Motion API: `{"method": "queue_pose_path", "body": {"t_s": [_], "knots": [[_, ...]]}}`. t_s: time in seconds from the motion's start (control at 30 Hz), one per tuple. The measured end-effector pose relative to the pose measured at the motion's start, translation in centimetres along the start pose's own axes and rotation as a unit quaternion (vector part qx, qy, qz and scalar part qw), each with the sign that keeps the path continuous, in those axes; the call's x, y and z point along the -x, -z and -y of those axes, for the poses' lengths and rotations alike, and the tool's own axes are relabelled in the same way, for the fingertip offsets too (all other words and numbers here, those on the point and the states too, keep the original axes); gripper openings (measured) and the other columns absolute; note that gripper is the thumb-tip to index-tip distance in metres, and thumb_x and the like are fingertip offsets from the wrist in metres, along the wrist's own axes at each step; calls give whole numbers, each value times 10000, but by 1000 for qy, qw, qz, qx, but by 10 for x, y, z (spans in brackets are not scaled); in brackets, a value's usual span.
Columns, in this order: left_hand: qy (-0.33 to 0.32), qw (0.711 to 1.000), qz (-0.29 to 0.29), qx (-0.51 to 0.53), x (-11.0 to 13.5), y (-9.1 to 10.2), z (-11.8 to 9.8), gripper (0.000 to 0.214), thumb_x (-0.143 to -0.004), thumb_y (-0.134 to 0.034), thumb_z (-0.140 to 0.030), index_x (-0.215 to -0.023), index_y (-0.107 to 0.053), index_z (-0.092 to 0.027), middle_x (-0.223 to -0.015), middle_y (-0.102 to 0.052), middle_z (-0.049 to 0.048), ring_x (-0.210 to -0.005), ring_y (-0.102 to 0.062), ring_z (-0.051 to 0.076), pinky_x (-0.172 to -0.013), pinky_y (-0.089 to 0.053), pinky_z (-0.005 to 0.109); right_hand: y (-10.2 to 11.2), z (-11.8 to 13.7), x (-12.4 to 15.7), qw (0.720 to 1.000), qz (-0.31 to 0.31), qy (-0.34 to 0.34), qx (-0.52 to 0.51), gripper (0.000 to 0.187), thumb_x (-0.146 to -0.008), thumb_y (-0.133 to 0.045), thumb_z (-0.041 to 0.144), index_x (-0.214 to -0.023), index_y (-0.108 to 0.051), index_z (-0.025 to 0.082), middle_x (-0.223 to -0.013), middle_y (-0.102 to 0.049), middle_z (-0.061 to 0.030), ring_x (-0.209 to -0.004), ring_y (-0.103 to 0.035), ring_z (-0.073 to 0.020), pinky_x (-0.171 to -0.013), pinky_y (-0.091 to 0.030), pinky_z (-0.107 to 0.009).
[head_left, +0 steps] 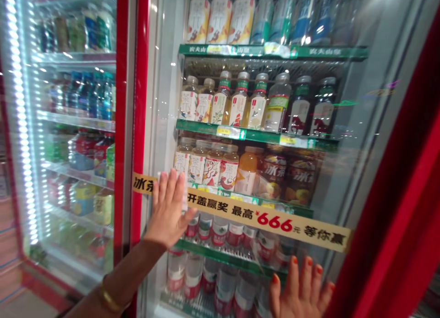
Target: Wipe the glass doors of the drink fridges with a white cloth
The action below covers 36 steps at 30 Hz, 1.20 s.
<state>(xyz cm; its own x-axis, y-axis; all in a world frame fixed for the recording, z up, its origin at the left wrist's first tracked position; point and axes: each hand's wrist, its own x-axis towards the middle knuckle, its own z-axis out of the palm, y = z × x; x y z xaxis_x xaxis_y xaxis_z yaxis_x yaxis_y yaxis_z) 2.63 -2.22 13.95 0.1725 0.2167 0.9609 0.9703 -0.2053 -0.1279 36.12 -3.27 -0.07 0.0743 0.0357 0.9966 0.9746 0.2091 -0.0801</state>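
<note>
My left hand [167, 212] lies flat against the glass door [347, 185] of a drinks fridge, fingers stretched out and pointing up. It covers part of a beige promotional strip [240, 212] with black and red print. A thin white edge [185, 196] shows beside the fingers, under the hand; what it belongs to is mostly hidden. Lower right, my right hand [300, 288] is raised with fingers apart and orange nails showing, below the strip. It holds nothing that I can see, and whether it touches the glass I cannot tell.
Behind the glass, several rows of bottles [237, 102] stand on shelves with green price rails [261, 134]. A red door frame [395, 217] slants along the right. To the left, past a red post [125, 125], is another lit fridge [79, 171] with drinks.
</note>
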Motion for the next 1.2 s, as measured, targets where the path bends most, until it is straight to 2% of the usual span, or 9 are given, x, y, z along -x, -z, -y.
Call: {"method": "queue_pose_path", "body": {"t_s": [0.07, 0.17, 0.27, 0.47, 0.53, 0.7, 0.93, 1.1, 1.2], "knots": [[17, 1000, 2, 11, -14, -1, -21, 986, -1044, -138, -794, -1770, -39, -134, -1870, 51, 121, -1742, 97, 295, -1418, 33, 526, 1, -1, -1, 1000, 1, 7, 0, 682, -1118, -467, 482, -1745, -299, 271, -1809, -272, -43, -1706, -230, -308, -1400, -149, -648], [-185, 982, 26, 19, 11, -7, -60, 1072, -953, -135, -933, -1756, -236, -231, -1878, -65, 0, -1751, 2, 260, -1432, 4, 479, 3, -2, -2, 1000, 7, 16, -3, 680, -1121, -461, 479, -1745, -299, 263, -1810, -271, -47, -1707, -228, -300, -1404, -145, -635], [-307, 951, 35, 9, 37, -9, -59, 1019, -958, -168, -937, -1716, -356, -283, -1868, -118, -61, -1750, -28, 236, -1434, -13, 463, 3, -1, -3, 1000, 5, 21, 3, 678, -1125, -454, 469, -1747, -291, 255, -1815, -257, -45, -1712, -211, -280, -1411, -134, -604], [-11, 1000, 2, 15, -32, 0, -24, 952, -1048, -197, -787, -1775, -68, -186, -1870, -93, 90, -1746, 66, 259, -1421, 34, 521, 3, 0, -4, 1000, 10, 18, 9, 682, -1128, -444, 476, -1750, -279, 249, -1822, -237, -45, -1717, -189, -267, -1414, -118, -595], [-49, 999, 8, 17, -25, -3, -42, 1032, -1002, -236, -856, -1771, -133, -176, -1861, -168, 101, -1749, 46, 282, -1427, 23, 527, 4, 0, -4, 1000, 12, 17, 6, 682, -1127, -451, 478, -1749, -285, 255, -1823, -239, -43, -1716, -196, -265, -1415, -118, -587], [-277, 960, 30, -9, 45, -13, -69, 994, -897, -201, -987, -1594, -569, -381, -1828, -262, -107, -1752, 8, 262, -1435, 96, 547, 1, -3, -1, 999, 15, 24, 14, 701, -1112, -469, 469, -1751, -284, 247, -1820, -257, -59, -1710, -221, -303, -1402, -151, -638], [-60, 998, -12, 11, -54, -2, -61, 1017, -1024, -297, -823, -1765, -142, -146, -1847, -207, 135, -1749, 42, 266, -1406, 115, 528, 2, -4, 0, 999, 16, 30, 22, 710, -1110, -463, 443, -1755, -262, 227, -1829, -233, -75, -1716, -199, -307, -1400, -140, -652], [-335, 941, 18, 36, 3, -7, -95, 945, -954, -336, -928, -1655, -493, -313, -1837, -258, -89, -1751, 10, 229, -1437, -41, 390, 5, -3, -6, 998, 17, 53, 31, 723, -1092, -490, 351, -1755, -257, 182, -1827, -226, -110, -1718, -185, -305, -1408, -124, -632], [-326, 944, 30, 35, 11, -5, -73, 939, -953, -343, -929, -1668, -469, -334, -1817, -301, -96, -1751, -13, 212, -1442, 14, 418, 4, -2, -7, 997, 17, 59, 40, 733, -1083, -493, 320, -1757, -245, 172, -1831, -212, -108, -1721, -170, -291, -1417, -102, -601]]}}
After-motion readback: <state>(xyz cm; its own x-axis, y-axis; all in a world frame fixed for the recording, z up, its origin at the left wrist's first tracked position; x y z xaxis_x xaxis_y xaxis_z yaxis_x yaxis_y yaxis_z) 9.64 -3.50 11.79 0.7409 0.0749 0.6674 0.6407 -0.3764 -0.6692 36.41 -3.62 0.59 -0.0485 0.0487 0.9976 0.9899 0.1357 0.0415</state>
